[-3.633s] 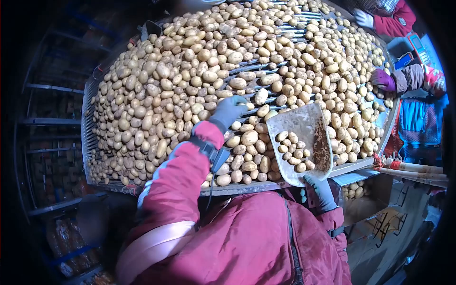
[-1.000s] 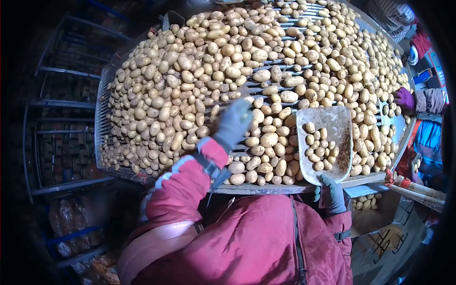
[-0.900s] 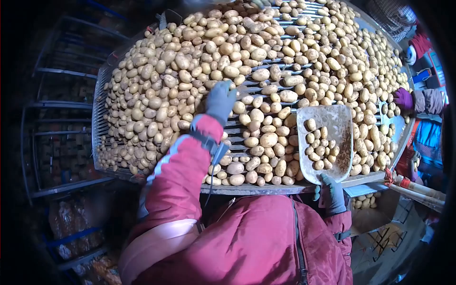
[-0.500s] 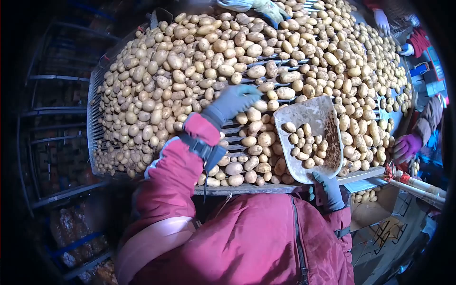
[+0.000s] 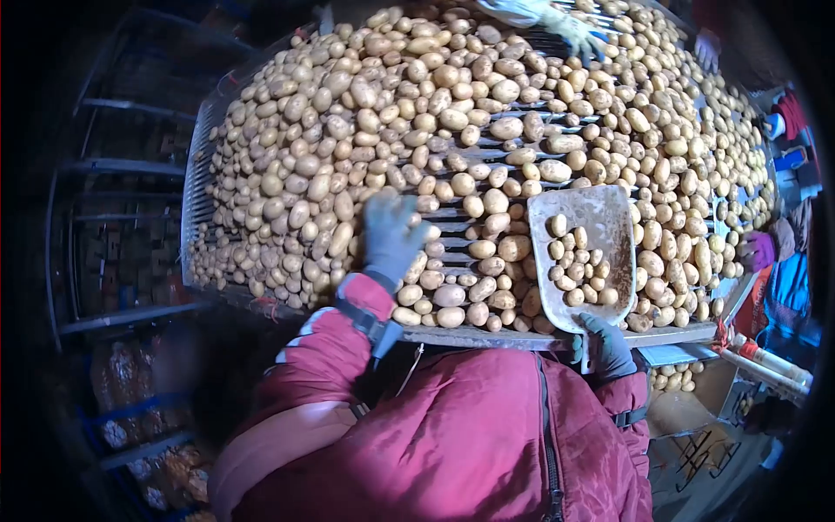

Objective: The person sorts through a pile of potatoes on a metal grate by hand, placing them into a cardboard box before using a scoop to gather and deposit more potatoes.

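My right hand [image 5: 606, 346], in a grey-green glove, is wrapped round the handle of a worn whitish scoop [image 5: 546, 261]. Several small potatoes [image 5: 576, 261] lie in the left and lower part of its pan, and brown dirt marks the inside. The scoop rests on the potato heap near the front edge. My left hand [image 5: 391, 233], gloved the same way, lies palm down over the potatoes [image 5: 330, 187] left of the scoop. Its fingers point away from me with the thumb apart; potatoes under the palm are hidden.
Potatoes cover a slatted metal table [image 5: 196, 226], with bars showing between them. Across it, another person's gloved hand [image 5: 578, 36] reaches in; a purple-gloved hand [image 5: 758, 250] is at the right. A cardboard box [image 5: 696, 396] with potatoes stands below the front right edge.
My left hand has moved left and nearer to me, from the bare bars onto the potatoes. The scoop stays in my right hand. The opposite person's hand has shifted right; the view has turned slightly.
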`<state>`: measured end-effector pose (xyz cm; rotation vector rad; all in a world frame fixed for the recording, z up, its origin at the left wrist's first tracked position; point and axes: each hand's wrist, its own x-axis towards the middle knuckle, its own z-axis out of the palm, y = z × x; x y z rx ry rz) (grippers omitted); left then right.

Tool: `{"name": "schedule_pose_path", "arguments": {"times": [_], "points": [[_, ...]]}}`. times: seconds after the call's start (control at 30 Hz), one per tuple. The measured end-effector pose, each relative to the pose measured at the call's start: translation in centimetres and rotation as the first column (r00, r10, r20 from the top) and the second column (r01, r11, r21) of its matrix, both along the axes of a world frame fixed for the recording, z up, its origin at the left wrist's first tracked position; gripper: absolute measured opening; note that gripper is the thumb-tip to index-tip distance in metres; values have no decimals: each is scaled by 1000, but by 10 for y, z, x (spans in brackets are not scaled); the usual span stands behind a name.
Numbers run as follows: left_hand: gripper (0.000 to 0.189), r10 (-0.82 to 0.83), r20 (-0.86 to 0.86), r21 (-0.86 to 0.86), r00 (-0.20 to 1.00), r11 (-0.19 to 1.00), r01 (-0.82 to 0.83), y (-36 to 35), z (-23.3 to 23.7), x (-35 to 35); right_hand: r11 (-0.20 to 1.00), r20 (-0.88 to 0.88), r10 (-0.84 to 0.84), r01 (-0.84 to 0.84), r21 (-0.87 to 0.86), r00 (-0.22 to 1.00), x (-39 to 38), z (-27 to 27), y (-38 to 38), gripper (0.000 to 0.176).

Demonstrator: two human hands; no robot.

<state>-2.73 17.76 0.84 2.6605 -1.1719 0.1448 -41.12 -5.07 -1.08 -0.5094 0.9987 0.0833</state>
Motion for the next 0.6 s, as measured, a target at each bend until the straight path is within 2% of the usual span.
{"name": "schedule_pose_path", "arguments": {"times": [0.07,0.1,0.13,0.17,0.2,0.23,0.3,0.33,0.37,0.4,0.47,0.53,0.57,0.6], "points": [[53,-187,-156,129,970,970,208,-18,11,-41,999,-9,33,-33,-13,999,3,6,-2,29],[56,-221,-145,138,965,961,240,-15,-28,-41,999,-21,40,-41,-25,999,2,9,-4,30],[58,-258,-139,148,956,949,278,-20,-35,-43,999,-26,45,-46,-26,999,3,13,-3,30],[61,-219,-91,-28,972,976,217,-5,-33,-46,1000,-58,6,-6,-10,998,6,18,0,30],[64,-169,-47,-203,984,967,156,3,3,-49,999,-88,-34,35,7,996,9,21,1,30],[65,-90,-13,-230,996,970,85,19,11,-42,999,-107,-43,45,15,993,9,18,2,28],[67,33,41,-21,999,999,-32,64,-25,-21,999,-71,-39,40,13,997,1,1,2,28],[68,22,38,102,999,995,-25,89,-64,-10,999,-40,-37,38,11,999,-4,-5,3,28],[69,-14,36,156,999,988,8,106,-103,-8,997,-43,-58,60,49,997,-4,-1,3,30],[78,85,130,151,988,983,-104,87,-112,-27,997,-42,-57,59,49,997,-6,0,3,30],[84,202,-59,-47,978,978,-205,14,-36,-73,998,-52,-60,60,-9,997,-15,3,0,31],[84,19,-89,194,996,981,-2,-11,-91,-74,999,-62,-49,48,-11,997,-25,11,-3,31],[83,-42,-177,24,983,999,46,-35,-32,-103,997,-55,-52,49,-53,997,-32,11,-5,31],[82,-71,-298,20,952,997,81,-52,-13,-109,994,-48,-60,55,-97,997,-39,11,-5,31]]}}
